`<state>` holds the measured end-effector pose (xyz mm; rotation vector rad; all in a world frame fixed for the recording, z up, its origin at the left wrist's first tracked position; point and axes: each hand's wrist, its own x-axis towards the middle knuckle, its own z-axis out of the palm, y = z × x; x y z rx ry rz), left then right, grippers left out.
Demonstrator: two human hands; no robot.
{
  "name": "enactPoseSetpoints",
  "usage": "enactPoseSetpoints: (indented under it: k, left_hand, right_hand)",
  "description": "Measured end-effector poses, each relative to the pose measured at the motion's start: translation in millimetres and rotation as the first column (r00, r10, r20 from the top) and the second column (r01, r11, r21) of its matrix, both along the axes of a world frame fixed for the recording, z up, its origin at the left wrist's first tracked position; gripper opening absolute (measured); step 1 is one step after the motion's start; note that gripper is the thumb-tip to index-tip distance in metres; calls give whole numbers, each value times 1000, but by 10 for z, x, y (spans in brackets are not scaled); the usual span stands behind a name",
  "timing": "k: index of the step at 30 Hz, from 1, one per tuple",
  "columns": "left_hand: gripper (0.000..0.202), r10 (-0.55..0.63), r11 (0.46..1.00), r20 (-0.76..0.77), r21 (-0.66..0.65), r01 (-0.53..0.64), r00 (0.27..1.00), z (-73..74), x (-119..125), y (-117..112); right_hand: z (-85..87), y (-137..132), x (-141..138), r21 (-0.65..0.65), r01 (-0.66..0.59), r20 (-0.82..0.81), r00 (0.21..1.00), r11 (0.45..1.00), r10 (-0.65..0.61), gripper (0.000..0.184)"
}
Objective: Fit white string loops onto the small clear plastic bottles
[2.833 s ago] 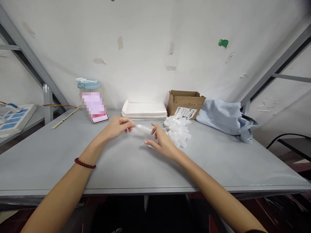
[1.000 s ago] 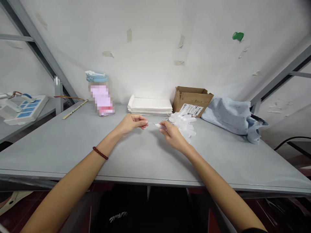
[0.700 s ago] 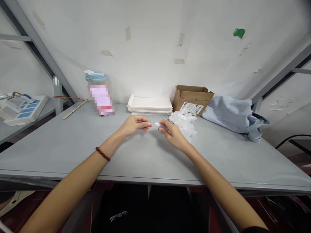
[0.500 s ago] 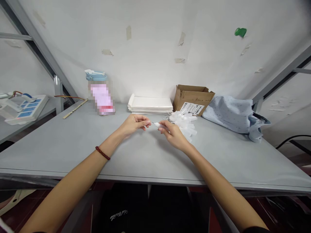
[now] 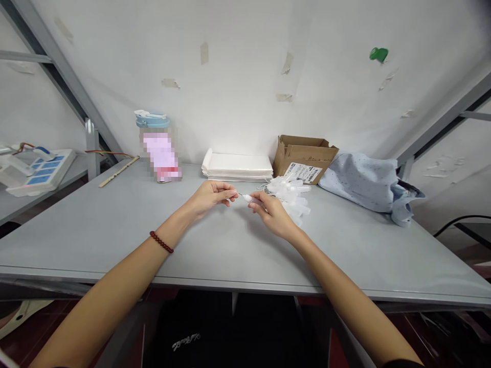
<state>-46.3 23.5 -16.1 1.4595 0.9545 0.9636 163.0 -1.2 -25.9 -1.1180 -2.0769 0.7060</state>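
My right hand (image 5: 270,210) is closed round a small white tube-like piece (image 5: 247,198) with a narrow nose, which points left. A thin dark wire or needle runs from that nose to my left hand (image 5: 215,197). The thumb and forefinger of my left hand are pinched together at the wire's end; whatever else they hold is too small to make out. Just behind my right hand, a loose pile of translucent white pieces (image 5: 293,194) with thin white strands lies on the grey table (image 5: 230,250).
At the back stand a stack of white sheets (image 5: 238,166), an open cardboard box (image 5: 303,156) and a light blue cloth (image 5: 360,179). To the left are a blue-lidded container (image 5: 152,120), a pixelated pink item (image 5: 159,156), a thin strip (image 5: 118,171) and a white device (image 5: 42,173).
Both hands keep almost the same place and grip. The view has shifted very slightly; nothing has been picked up or let go.
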Motion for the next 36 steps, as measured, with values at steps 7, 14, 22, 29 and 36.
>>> enactPoseSetpoints:
  k: [7,14,22,29,36]
  left_hand:
    - [25,4,1000,0,-12,-4,1000,16,4,-6]
    - [25,6,1000,-47,17,-5,999,14,3,-6]
    - [25,8,1000,-34,25,-7,999,12,6,1]
    - [24,1,1000,-6,4,-1,1000,29,-2,-5]
    - [24,-13,1000,-14,14,13,1000,25,-15,1]
  right_hand:
    - [3,-8,-5,20,-2,15,1000,1000,2,15]
    - [0,-5,0,40,4,18,1000,999,-5,15]
    - [-12,-2,-5,33,-1,7,1000,999,0,15]
    - [-2,-12,-9,31,-9,-15,1000,999,10,16]
    - [-5,-13,-15,33,-17,-9,1000,999,18,17]
